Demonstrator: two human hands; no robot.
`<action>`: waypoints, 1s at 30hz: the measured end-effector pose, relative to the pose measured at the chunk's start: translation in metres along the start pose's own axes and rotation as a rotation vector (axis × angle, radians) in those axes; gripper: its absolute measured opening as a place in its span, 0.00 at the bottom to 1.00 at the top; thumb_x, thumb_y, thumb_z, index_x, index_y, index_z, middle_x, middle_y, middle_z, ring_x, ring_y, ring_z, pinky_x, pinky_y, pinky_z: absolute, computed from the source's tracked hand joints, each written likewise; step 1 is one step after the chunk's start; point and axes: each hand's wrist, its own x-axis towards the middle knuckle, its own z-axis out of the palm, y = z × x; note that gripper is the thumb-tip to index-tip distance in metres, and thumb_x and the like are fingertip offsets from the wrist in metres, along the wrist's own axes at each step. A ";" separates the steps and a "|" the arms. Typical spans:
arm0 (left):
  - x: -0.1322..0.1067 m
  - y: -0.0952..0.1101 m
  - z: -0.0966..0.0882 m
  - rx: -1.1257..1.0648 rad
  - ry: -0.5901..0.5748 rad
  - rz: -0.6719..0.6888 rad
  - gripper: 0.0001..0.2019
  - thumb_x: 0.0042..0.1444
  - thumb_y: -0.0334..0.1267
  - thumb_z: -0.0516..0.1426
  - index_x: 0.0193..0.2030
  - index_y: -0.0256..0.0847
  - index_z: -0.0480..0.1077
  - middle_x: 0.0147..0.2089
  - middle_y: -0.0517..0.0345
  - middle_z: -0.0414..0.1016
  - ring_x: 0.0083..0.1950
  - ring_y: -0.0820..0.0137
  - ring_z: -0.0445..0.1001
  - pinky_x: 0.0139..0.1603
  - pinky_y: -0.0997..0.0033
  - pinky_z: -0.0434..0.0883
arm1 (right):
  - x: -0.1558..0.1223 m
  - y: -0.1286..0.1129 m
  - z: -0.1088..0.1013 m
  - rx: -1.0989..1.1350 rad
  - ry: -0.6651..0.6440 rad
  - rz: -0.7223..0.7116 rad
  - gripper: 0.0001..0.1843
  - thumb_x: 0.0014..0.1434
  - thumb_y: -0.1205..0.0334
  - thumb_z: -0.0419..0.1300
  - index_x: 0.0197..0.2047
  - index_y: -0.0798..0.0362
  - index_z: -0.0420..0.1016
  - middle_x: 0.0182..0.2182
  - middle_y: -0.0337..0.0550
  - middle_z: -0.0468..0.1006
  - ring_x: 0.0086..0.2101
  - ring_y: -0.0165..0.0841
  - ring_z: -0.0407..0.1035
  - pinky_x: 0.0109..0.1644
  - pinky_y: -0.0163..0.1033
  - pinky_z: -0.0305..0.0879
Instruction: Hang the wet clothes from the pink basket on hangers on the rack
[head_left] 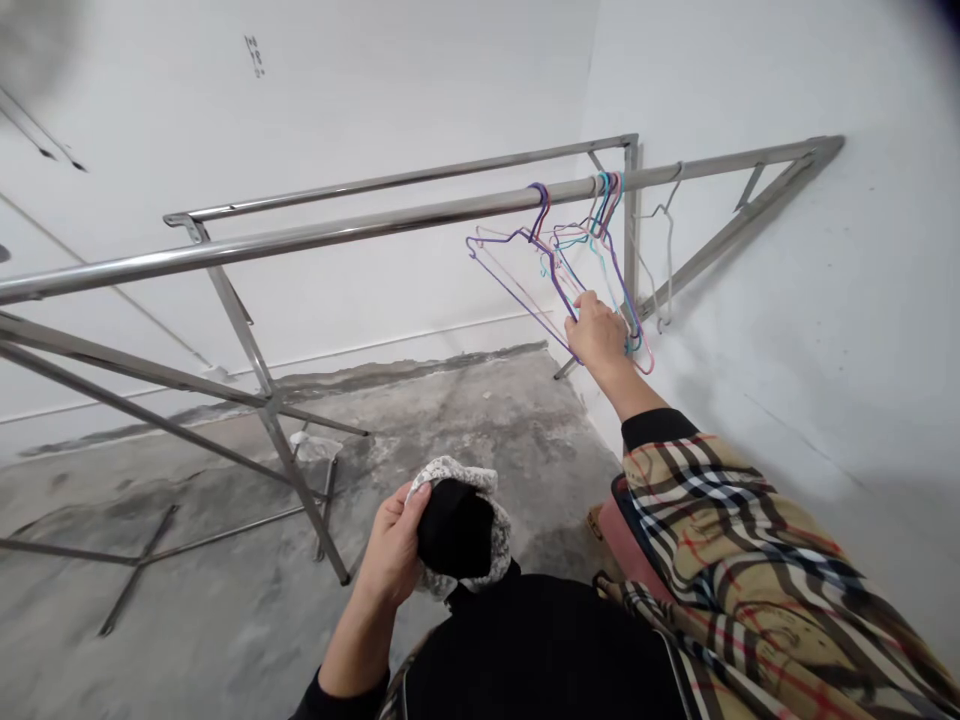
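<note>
Nearest the body, the left hand [397,545] pinches the bunched cloth [454,530] between thumb and fingers; it looks black inside, with a patterned white and grey edge, and is held up above the floor [225,610]. Further out, at the end of a plaid sleeve [712,500], the right hand [600,335] is closed around the lower side of a purple hanger [556,283]. Whether the fingers also take in a 2nd hanger is hard to tell, as the wires overlap there. As for progress, both hands have their hold, but the purple hanger's hook is not yet off the metal rail [360,229], and the cloth is not yet on any hanger; the 2 are well apart. Beyond, more coloured hangers [604,187] crowd together on the rail, and a white hanger [670,260] hangs farthest along, near the wall [787,290]
</note>
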 end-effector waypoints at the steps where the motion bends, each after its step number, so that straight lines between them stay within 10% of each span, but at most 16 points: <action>1: 0.001 0.000 0.001 -0.002 0.006 -0.001 0.18 0.44 0.48 0.69 0.36 0.36 0.78 0.25 0.60 0.77 0.25 0.74 0.73 0.27 0.79 0.68 | 0.001 0.003 0.001 -0.007 -0.002 -0.002 0.16 0.60 0.65 0.53 0.52 0.58 0.68 0.45 0.58 0.77 0.45 0.46 0.70 0.46 0.45 0.61; 8: 0.004 -0.001 0.004 0.001 0.013 -0.001 0.17 0.44 0.48 0.69 0.32 0.35 0.76 0.26 0.58 0.79 0.26 0.73 0.75 0.28 0.78 0.70 | -0.006 0.009 -0.010 -0.017 0.005 -0.044 0.15 0.63 0.60 0.52 0.47 0.54 0.75 0.37 0.52 0.80 0.40 0.45 0.72 0.40 0.41 0.58; 17: 0.012 0.006 0.010 -0.045 0.127 0.022 0.19 0.39 0.47 0.71 0.33 0.35 0.76 0.30 0.57 0.81 0.30 0.70 0.78 0.33 0.75 0.73 | -0.023 0.006 -0.033 0.545 0.020 -0.226 0.19 0.61 0.53 0.53 0.44 0.54 0.81 0.18 0.37 0.68 0.23 0.30 0.61 0.28 0.35 0.52; 26: 0.031 0.013 -0.010 -0.204 0.231 0.113 0.13 0.47 0.43 0.68 0.37 0.39 0.76 0.35 0.59 0.82 0.35 0.70 0.79 0.41 0.73 0.75 | -0.164 0.050 -0.006 0.998 -0.233 0.037 0.17 0.59 0.48 0.59 0.44 0.50 0.78 0.18 0.34 0.64 0.19 0.28 0.57 0.23 0.36 0.55; 30: 0.038 0.017 -0.021 -0.222 0.210 0.148 0.14 0.50 0.43 0.67 0.41 0.39 0.76 0.38 0.57 0.82 0.40 0.68 0.80 0.46 0.69 0.75 | -0.220 0.060 0.024 1.291 -0.572 0.158 0.21 0.52 0.45 0.64 0.43 0.50 0.74 0.20 0.33 0.65 0.19 0.27 0.58 0.22 0.36 0.57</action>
